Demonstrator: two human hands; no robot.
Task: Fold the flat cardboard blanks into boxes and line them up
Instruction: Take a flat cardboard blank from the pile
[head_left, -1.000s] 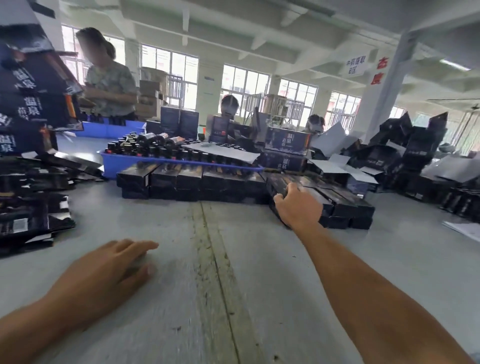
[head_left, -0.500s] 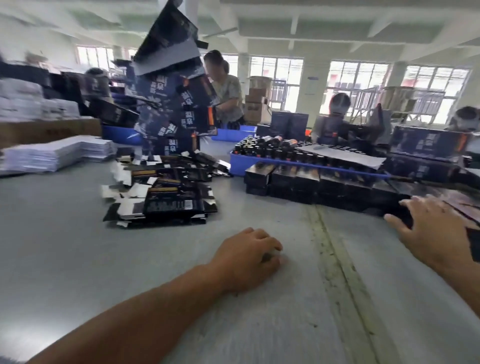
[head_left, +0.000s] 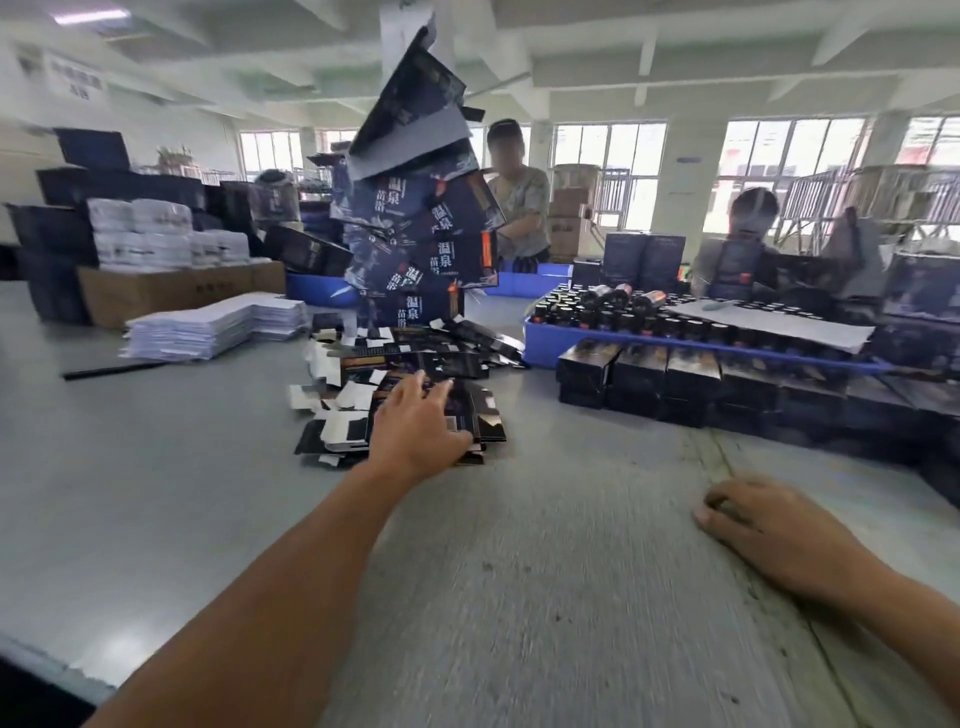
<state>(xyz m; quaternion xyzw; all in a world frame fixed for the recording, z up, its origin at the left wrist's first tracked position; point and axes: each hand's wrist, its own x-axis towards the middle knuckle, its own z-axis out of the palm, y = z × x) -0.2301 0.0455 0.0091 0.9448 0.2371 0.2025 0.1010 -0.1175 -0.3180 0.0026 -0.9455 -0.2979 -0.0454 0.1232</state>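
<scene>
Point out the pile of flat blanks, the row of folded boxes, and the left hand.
pile of flat blanks (head_left: 415, 364), head view, top sheet
row of folded boxes (head_left: 691, 366), head view, lid
left hand (head_left: 415, 431), head view, back

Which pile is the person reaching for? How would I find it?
Find the tall leaning tower of dark boxes mid-table. In front of it lies a low, messy heap of flat black blanks under the left hand. The folded boxes to its right stand in rows.

— Coming in bright from the windows (head_left: 608, 176) at one and two o'clock, blowing out to white glare.
— Smearing with motion blur toward six o'clock, bending at the edges, softening the far background; casting only faint shadows on the table (head_left: 156, 519).
</scene>
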